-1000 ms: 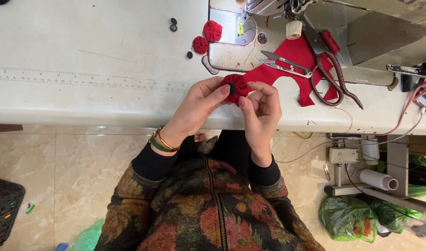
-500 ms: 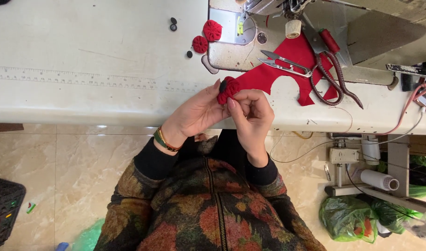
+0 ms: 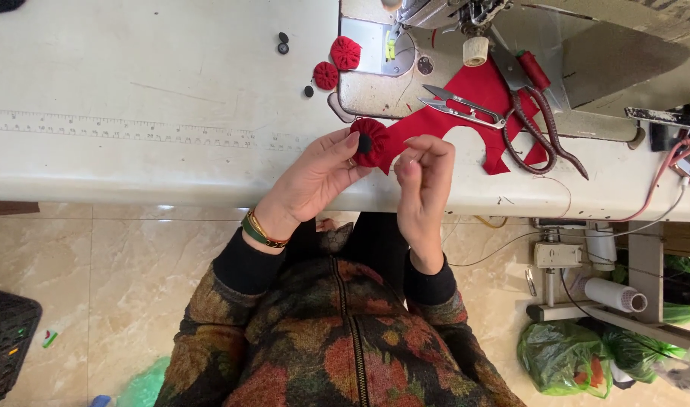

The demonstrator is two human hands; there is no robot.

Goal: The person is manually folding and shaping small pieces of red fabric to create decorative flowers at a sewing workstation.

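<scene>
Holding a red rosette (image 3: 369, 141) of gathered cloth at the frame's centre, the left hand (image 3: 315, 177) has it pinched between thumb and fingers, a dark button (image 3: 365, 142) at its middle; the right hand (image 3: 424, 177) sits just beside it, fingers curled nearly closed and fingertips pressed together as if on a needle or thread, though neither is clear enough to tell; the step in hand looks like fixing the button onto the rosette; the next move would call for a steady pinch on the left and a fine, short pull on the right, close to the button. Two finished rosettes (image 3: 337, 63) lie on the table (image 3: 134, 98) in the upper middle, with loose buttons (image 3: 283, 43) near them; red cloth (image 3: 480, 98), snips (image 3: 459, 105) and scissors (image 3: 544, 124) lie to the right by the sewing machine (image 3: 450, 11).
</scene>
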